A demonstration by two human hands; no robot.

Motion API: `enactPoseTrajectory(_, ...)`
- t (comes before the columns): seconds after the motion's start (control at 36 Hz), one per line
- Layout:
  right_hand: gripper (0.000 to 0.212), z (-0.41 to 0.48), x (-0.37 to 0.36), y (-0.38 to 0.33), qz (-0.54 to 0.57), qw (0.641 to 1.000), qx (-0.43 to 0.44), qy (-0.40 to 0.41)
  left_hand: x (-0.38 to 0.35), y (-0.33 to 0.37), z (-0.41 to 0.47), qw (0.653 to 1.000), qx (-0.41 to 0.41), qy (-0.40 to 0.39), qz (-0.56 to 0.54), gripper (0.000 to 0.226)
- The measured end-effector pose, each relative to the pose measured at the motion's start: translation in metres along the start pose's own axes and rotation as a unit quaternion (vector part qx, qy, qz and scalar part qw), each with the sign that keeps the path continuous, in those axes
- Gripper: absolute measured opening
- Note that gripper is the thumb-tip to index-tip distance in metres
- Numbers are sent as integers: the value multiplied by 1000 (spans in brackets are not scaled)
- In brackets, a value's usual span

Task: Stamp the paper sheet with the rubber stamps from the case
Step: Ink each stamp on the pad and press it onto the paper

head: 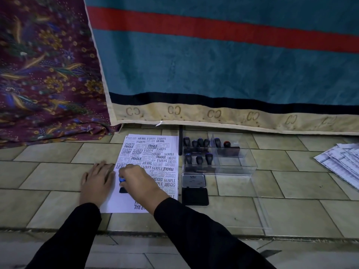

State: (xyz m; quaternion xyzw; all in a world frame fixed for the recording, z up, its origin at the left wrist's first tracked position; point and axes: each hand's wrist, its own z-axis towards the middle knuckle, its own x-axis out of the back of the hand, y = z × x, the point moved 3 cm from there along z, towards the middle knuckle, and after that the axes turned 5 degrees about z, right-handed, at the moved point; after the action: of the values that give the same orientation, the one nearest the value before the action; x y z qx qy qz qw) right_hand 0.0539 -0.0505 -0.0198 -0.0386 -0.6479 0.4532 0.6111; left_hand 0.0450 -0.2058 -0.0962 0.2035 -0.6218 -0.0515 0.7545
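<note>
On paper sheet [153, 162]: hands, right [139, 179] gripping stamp [122, 186].

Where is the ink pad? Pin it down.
In the head view, the open ink pad lies on the floor tiles just right of the paper sheet, directly in front of the clear stamp case.

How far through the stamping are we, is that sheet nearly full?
Mostly done: the paper sheet is crowded with prints over its upper and right parts. In hand: the right hand presses a blue-topped stamp onto the lower left while the left hand lies flat on the sheet's edge. Left: the blank lower-left patch. Other stamps stand in the clear case.
</note>
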Motion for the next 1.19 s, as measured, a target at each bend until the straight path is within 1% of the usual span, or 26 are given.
enactPoseTrajectory(0.06,33,-2,-3,-2,-11,1000,6,-9,0,1,-1,1000,0,2,-2,37)
enactPoseTrajectory(0.14,27,-8,-7,1,-8,1000,13,-7,1,1,-1,1000,-1,3,-3,47)
enactPoseTrajectory(0.19,9,-10,-5,5,23,1000,7,-4,0,-1,0,1000,-2,5,1,39)
enactPoseTrajectory(0.22,8,-12,0,8,52,999,-6,11,-1,-2,1,1000,-4,9,2,35)
enactPoseTrajectory(0.31,18,-16,29,24,158,980,-54,107,-3,-7,5,1000,-6,13,-13,32)
enactPoseTrajectory(0.39,24,-25,80,50,206,952,-89,208,-2,-11,5,997,9,2,-73,39)
enactPoseTrajectory(0.47,29,-43,140,86,206,921,-124,307,2,-9,3,984,37,13,-172,47)
enactPoseTrajectory(0.53,27,-59,175,111,182,905,-153,353,5,-9,1,964,70,12,-256,43)
enactPoseTrajectory(0.58,25,-73,204,135,135,895,-181,385,7,-5,1,935,94,10,-341,35)
enactPoseTrajectory(0.61,24,-78,217,146,119,888,-189,401,8,-1,0,928,91,13,-360,31)
enactPoseTrajectory(0.64,23,-81,228,157,108,881,-196,416,9,5,0,931,76,17,-355,31)
enactPoseTrajectory(0.67,21,-82,238,167,93,877,-205,424,9,13,1,942,48,22,-332,32)
enactPoseTrajectory(0.72,20,-80,250,187,51,879,-226,416,10,37,-2,958,-30,28,-283,38)
enactPoseTrajectory(0.75,20,-78,253,197,30,884,-235,404,9,52,-6,961,-65,20,-268,42)
enactPoseTrajectory(0.83,21,-72,254,219,-31,900,-246,357,2,98,-24,965,-144,-38,-217,52)
enactPoseTrajectory(0.92,27,-69,251,236,-85,909,-268,308,-11,137,-45,963,-220,-76,-136,83)
enactPoseTrajectory(1.0,32,-68,246,246,-114,910,-300,263,-27,159,-58,957,-257,-122,-63,107)
enactPoseTrajectory(1.08,24,-66,243,254,-141,907,-323,230,-41,164,-64,953,-263,-149,-13,124)
enactPoseTrajectory(1.19,7,-60,241,259,-171,912,-322,190,-51,164,-69,950,-267,-159,35,135)
